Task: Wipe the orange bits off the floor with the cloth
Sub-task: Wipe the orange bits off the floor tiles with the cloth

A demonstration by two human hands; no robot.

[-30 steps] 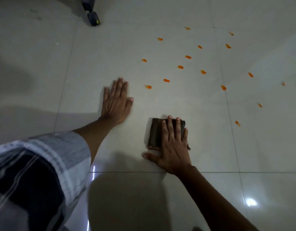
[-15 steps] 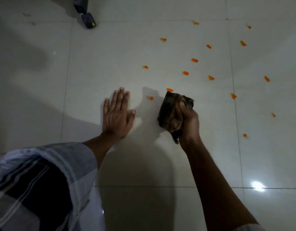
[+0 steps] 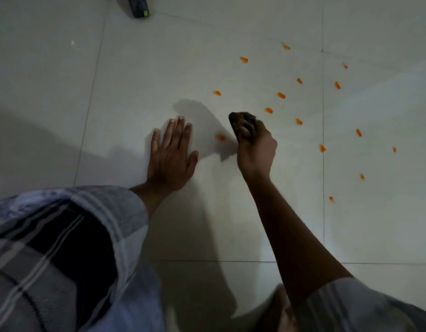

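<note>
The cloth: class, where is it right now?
In the head view, the cloth is bunched in the right hand, right of the flat left hand, beside an orange bit.

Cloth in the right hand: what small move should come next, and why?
Probably lower the bunched cloth and sweep it over the nearest orange bit, just to its left. The right hand grips it; the left hand lies flat.
</note>
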